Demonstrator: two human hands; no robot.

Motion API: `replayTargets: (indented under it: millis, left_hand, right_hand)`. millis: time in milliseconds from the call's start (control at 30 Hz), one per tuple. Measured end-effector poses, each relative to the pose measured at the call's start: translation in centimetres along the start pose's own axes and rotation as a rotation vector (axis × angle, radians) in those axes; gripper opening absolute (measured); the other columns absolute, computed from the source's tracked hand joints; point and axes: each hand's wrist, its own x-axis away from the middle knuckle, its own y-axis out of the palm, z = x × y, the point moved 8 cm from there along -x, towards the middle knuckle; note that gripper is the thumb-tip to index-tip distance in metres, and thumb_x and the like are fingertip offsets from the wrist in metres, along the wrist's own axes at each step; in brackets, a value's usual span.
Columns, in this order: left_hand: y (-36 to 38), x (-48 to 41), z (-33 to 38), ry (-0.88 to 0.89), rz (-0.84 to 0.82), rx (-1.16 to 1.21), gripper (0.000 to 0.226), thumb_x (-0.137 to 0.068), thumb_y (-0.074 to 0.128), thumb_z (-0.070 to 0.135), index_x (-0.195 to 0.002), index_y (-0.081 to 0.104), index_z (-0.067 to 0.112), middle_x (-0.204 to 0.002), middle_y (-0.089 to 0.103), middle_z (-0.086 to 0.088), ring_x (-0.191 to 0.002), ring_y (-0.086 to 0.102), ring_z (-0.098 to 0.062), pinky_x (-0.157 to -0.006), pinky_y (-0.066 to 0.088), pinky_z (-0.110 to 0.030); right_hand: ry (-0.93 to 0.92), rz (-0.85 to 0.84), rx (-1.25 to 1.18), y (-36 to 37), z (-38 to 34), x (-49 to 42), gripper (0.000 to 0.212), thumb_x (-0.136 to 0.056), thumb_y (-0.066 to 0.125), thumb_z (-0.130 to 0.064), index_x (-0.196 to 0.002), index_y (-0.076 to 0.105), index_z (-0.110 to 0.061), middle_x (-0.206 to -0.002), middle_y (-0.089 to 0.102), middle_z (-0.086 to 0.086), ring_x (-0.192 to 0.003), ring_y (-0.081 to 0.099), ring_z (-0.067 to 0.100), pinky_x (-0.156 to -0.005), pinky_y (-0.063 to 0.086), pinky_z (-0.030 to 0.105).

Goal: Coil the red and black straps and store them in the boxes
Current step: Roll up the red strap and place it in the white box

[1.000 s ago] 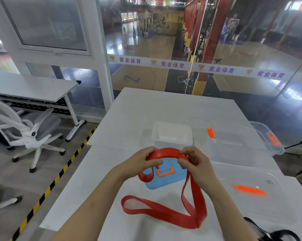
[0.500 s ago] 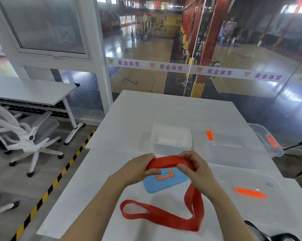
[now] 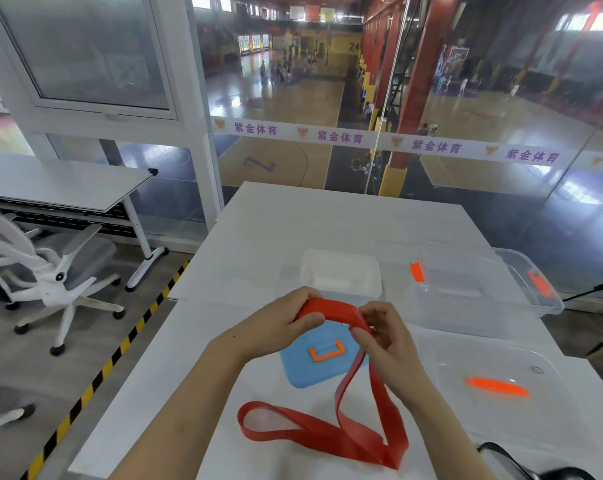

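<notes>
Red strap (image 3: pixel 345 441) lifted off white table (image 3: pixel 328 216) at its top end, slack rest trailing down toward the near edge in a flat loop. Left hand (image 3: pixel 276 323): fingers curled over the top of the band, thumb pressed on its near face, gripping. Right hand (image 3: pixel 385 341): fingers bent, pinching the same band just beside the left, two runs of strap hanging below it. Short arch of webbing between the two hands, above blue lid (image 3: pixel 303 370) with orange handle, flat on the table. Small white box (image 3: pixel 341 275) just beyond the hands, open-topped. Large clear box (image 3: pixel 466 289) with orange latches to its right. Clear lid (image 3: pixel 501 362) flat near the right forearm. Black strap (image 3: pixel 522 467) at bottom right corner, only partly in frame, apart from both hands.
</notes>
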Motion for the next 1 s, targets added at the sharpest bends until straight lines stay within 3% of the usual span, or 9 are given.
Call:
replayTargets:
  millis: [67, 133, 233, 367, 433, 567, 733, 867, 1000]
  left_hand:
    - [0.0, 0.1, 0.2, 0.013, -0.011, -0.038, 0.021, -0.107, 0.048, 0.046, -0.124, 0.051, 0.035, -0.111, 0.057, 0.018, -0.097, 0.058, 0.001, -0.085, 0.049, -0.023]
    - [-0.2, 0.1, 0.3, 0.02, 0.035, -0.017, 0.015, -0.108, 0.045, 0.043, -0.118, 0.052, 0.034, -0.105, 0.057, 0.018, -0.09, 0.056, 0.002, -0.083, 0.046, -0.022]
    - [-0.8, 0.3, 0.6, -0.018, 0.174, 0.238, 0.02, -0.111, 0.038, 0.039, -0.115, 0.056, 0.031, -0.09, 0.056, 0.021, -0.078, 0.052, 0.002, -0.076, 0.047, -0.019]
    - [-0.9, 0.1, 1.0, -0.058, 0.325, 0.526, 0.04, -0.11, 0.031, 0.049, -0.118, 0.058, 0.02, -0.085, 0.052, 0.005, -0.082, 0.054, -0.012, -0.078, 0.047, -0.024]
    - [-0.4, -0.1, 0.9, -0.075, 0.378, 0.713, 0.051, -0.106, 0.033, 0.056, -0.109, 0.057, 0.011, -0.083, 0.051, 0.001, -0.081, 0.051, -0.017, -0.082, 0.047, -0.032]
    - [0.5, -0.6, 0.1, -0.139, 0.468, 1.063, 0.05, -0.088, 0.047, 0.063, -0.089, 0.056, 0.014, -0.077, 0.054, -0.001, -0.077, 0.052, -0.019, -0.081, 0.048, -0.035]
    - [1.7, -0.4, -0.6, -0.247, 0.53, 1.272, 0.06, -0.099, 0.039, 0.059, -0.114, 0.067, 0.008, -0.102, 0.07, -0.015, -0.097, 0.07, -0.024, -0.086, 0.059, -0.036]
    - [1.9, 0.0, -1.0, -0.274, 0.565, 1.308, 0.076, -0.084, 0.045, 0.069, -0.124, 0.071, 0.01, -0.121, 0.074, -0.014, -0.115, 0.069, -0.029, -0.096, 0.057, -0.043]
    - [2.1, -0.3, -0.4, -0.235, 0.526, 1.334, 0.072, -0.097, 0.035, 0.066, -0.125, 0.073, 0.012, -0.126, 0.076, -0.006, -0.109, 0.071, -0.021, -0.081, 0.06, -0.033]
  right_hand:
    - [-0.016, 0.046, -0.043, -0.9, -0.8, -0.4, 0.029, -0.094, 0.074, 0.002, -0.108, 0.069, -0.022, -0.102, 0.072, -0.008, -0.097, 0.07, 0.014, -0.087, 0.057, 0.024]
    - [-0.002, 0.079, -0.056, -1.2, -1.1, -0.8, 0.032, -0.092, 0.074, 0.006, -0.104, 0.073, -0.023, -0.097, 0.073, -0.008, -0.092, 0.071, 0.017, -0.085, 0.059, 0.026]
    - [0.036, 0.145, -0.079, -0.6, -1.3, -0.9, 0.031, -0.087, 0.079, 0.006, -0.103, 0.077, -0.021, -0.096, 0.076, -0.003, -0.09, 0.072, 0.026, -0.086, 0.061, 0.038]
    - [0.053, 0.211, -0.092, 0.9, -2.2, -0.4, 0.032, -0.083, 0.084, -0.001, -0.103, 0.079, -0.025, -0.099, 0.08, -0.008, -0.093, 0.076, 0.014, -0.085, 0.061, 0.026]
    - [0.057, 0.215, -0.111, 1.5, -2.6, -0.4, 0.029, -0.084, 0.085, -0.003, -0.103, 0.077, -0.024, -0.098, 0.08, -0.009, -0.092, 0.076, 0.013, -0.082, 0.061, 0.022]
    - [0.059, 0.216, -0.132, 2.6, -3.2, -0.1, 0.022, -0.085, 0.084, -0.002, -0.1, 0.076, -0.016, -0.093, 0.079, -0.01, -0.089, 0.076, 0.007, -0.081, 0.058, 0.016]
    - [0.127, 0.219, -0.187, 3.8, -2.3, 0.8, 0.019, -0.084, 0.085, -0.001, -0.096, 0.079, -0.014, -0.089, 0.082, -0.006, -0.088, 0.078, 0.009, -0.079, 0.058, 0.014]
    - [0.152, 0.219, -0.172, 4.2, -1.7, 1.0, 0.019, -0.085, 0.085, -0.005, -0.099, 0.08, -0.017, -0.093, 0.082, -0.002, -0.092, 0.078, 0.013, -0.084, 0.061, 0.019]
    - [0.158, 0.237, -0.229, 5.3, -1.3, 1.8, 0.023, -0.085, 0.083, 0.002, -0.103, 0.079, -0.011, -0.096, 0.081, 0.004, -0.093, 0.078, 0.018, -0.087, 0.061, 0.022]
